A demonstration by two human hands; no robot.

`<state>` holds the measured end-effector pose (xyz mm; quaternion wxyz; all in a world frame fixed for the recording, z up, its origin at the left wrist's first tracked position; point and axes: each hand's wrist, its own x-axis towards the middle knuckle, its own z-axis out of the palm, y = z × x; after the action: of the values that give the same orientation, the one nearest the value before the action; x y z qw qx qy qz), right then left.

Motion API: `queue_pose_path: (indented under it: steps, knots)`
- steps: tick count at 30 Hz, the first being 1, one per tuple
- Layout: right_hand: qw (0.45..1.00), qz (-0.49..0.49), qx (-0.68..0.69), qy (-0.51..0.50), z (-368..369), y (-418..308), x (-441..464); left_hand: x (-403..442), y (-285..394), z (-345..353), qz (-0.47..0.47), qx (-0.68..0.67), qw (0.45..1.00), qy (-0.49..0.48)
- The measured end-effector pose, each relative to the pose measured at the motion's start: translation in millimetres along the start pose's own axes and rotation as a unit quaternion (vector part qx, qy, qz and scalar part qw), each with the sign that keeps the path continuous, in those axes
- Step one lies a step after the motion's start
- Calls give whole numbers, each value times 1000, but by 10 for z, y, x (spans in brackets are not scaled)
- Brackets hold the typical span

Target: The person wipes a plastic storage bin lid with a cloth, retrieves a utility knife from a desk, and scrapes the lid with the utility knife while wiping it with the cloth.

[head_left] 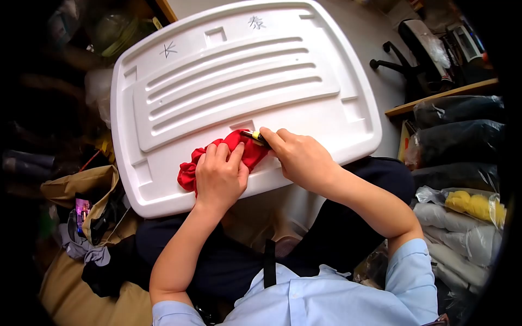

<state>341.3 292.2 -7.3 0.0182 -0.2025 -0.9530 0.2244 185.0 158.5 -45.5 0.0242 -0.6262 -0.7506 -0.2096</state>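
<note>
1. Right hand (304, 157): gripping a black-and-yellow tool (256, 137), thumb and fingers closed round its near end; tool type unclear.
2. Left hand (220, 176): fingers curled down on bunched red cloth (254, 156), apparently clamping it against the lid.
3. Step, judged: tool being worked at the cloth's upper edge. Next move seems to call for a firm left hold, cloth taut near the tip, fingers clear of it. Tip-to-cloth contact hard to confirm.
4. Tool: tip points left and slightly away from the person; long axis slants from the right fingers up-left.
5. Cloth: on the lid's near part, under the left hand; long axis runs near-left to far-right, gathered end at left.
6. White lid (321, 119): lies across dark trousers (380, 176), ridged panel beyond the hands.
</note>
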Motion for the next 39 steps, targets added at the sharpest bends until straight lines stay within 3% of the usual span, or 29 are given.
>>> queue_pose_path:
  steps: [5,11,19,31,34,39]
  knots:
    - [998,-30,-53,1,15,-17,118,11,11,-16,-17,-2,999,48]
    - [988,-67,-126,58,144,0,250,61,-2,-71,-13,24,999,37]
    - [936,-133,-296,137,295,-15,244,28,-19,-30,-14,-32,999,33]
    - [949,-51,-310,24,113,-219,215,47,-13,-11,22,-64,997,31]
    - [968,-77,-228,75,261,-124,246,35,-10,-5,17,-59,997,41]
    - [964,-99,-221,114,328,-63,241,24,-6,-28,2,-63,997,49]
